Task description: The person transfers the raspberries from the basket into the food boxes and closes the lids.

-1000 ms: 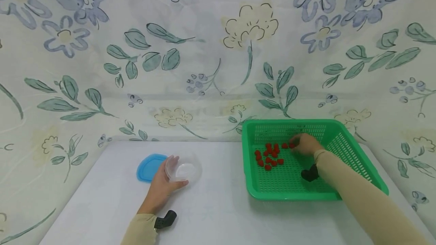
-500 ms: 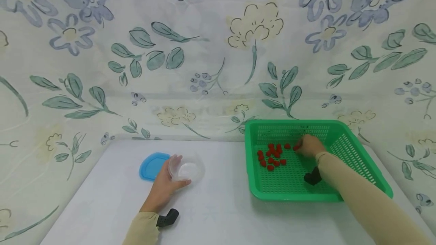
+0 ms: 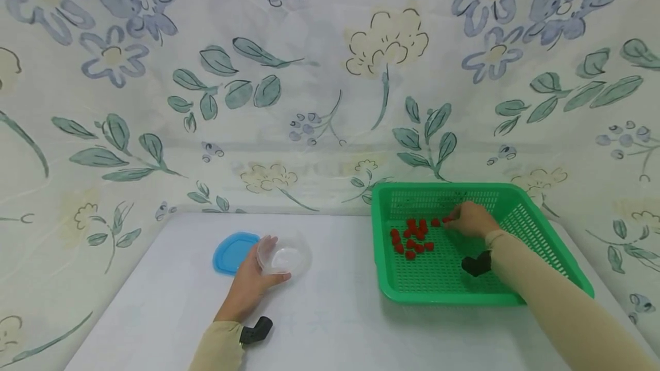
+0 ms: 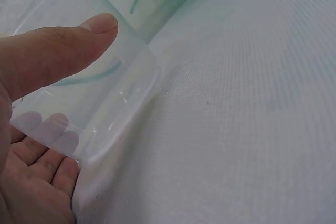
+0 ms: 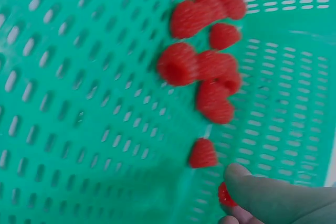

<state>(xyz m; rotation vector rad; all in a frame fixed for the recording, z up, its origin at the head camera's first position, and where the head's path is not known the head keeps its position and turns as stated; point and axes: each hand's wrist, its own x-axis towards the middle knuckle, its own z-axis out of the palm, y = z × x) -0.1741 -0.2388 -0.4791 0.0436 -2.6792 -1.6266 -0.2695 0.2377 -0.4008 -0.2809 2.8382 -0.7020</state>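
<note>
Steadying the clear plastic cup [image 3: 285,255] near the bench's [image 3: 330,325] middle with my left hand [image 3: 251,285], thumb and fingers curled round its wall, I pinch one raspberry [image 5: 226,195] with my right hand [image 3: 471,220] in the green basket [image 3: 536,233] at the bench's right edge, beside the other raspberries [image 3: 412,236].

The right hand [image 5: 278,198] is cut off at the frame's bottom, its thumb half-hiding one raspberry [image 5: 224,195].
</note>
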